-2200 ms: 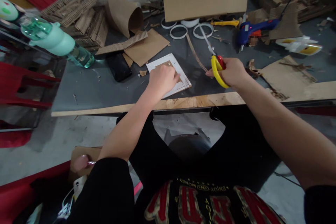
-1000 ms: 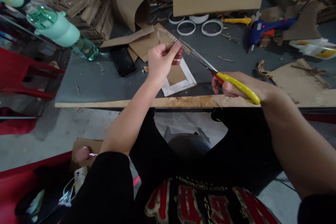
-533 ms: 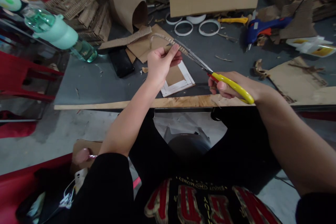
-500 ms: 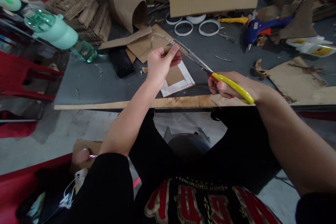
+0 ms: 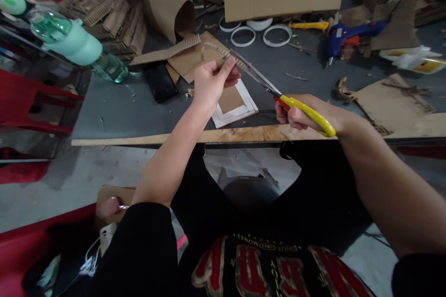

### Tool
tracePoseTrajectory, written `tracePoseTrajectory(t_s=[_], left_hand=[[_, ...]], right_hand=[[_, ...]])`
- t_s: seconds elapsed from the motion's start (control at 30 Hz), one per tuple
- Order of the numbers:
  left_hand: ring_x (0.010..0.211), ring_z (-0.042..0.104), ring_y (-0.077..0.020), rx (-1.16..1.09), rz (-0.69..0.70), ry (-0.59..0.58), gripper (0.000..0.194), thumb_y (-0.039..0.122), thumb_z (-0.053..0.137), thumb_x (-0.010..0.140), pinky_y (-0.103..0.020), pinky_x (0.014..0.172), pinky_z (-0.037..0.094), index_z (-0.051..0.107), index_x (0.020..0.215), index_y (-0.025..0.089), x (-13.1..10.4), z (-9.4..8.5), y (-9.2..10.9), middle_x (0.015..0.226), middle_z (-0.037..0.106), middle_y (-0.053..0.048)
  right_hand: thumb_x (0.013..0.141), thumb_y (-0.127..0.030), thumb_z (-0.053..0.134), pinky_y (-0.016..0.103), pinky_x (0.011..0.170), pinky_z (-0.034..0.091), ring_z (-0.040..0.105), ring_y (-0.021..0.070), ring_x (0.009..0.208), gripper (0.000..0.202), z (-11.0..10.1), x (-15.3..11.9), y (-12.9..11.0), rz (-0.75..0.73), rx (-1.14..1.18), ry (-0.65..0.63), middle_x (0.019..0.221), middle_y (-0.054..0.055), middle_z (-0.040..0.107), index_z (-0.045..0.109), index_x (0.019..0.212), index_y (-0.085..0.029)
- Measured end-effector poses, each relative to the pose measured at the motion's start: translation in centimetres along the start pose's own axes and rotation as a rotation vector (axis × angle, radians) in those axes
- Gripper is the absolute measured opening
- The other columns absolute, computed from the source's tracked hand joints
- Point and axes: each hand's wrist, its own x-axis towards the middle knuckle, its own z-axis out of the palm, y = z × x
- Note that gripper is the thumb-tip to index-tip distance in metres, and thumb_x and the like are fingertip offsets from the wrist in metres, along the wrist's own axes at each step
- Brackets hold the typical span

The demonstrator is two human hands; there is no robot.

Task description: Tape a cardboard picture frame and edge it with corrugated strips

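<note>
Your left hand pinches corrugated strip, held above table, far end curling toward 10 o'clock. Your right hand grasps scissors by handles, blades pointing between 10 and 11, alongside strip (whether they bite, cannot tell). White-bordered card lies at strip's 6 o'clock. Glue gun at your right hand's 1 o'clock.

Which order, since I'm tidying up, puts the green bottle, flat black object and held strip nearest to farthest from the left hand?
1. Held strip: in the left hand.
2. Flat black object: left of the hand.
3. Green bottle: farther left.
</note>
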Motion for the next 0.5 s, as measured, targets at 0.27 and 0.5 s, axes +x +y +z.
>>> tracePoseTrajectory(t_s=[0.27,0.5], left_hand=[[0.082,0.082,-0.0171,-0.052,-0.018,0.018,0.034,0.036,0.093,0.09,-0.03,0.088,0.069,0.067,0.075,0.02,0.06,-0.21,0.23,0.073,0.073,0.0],[0.08,0.081,-0.0177,-0.034,0.016,0.0,0.037,0.045,0.092,0.09,-0.034,0.087,0.071,0.069,0.076,0.02,-0.37,0.05,0.55,0.071,0.073,0.0]], right_hand=[[0.077,-0.114,0.033,0.035,0.066,0.039,0.05,0.0193,0.074,0.09,-0.03,0.26,-0.39,-0.006,-0.178,0.031,0.083,0.002,0.055,0.051,0.088,-0.027],[0.08,-0.112,0.039,0.032,0.058,0.034,0.045,0.014,0.064,0.087,0.21,0.33,-0.14,0.028,-0.143,0.057,0.072,-0.001,0.051,0.05,0.085,-0.026]])
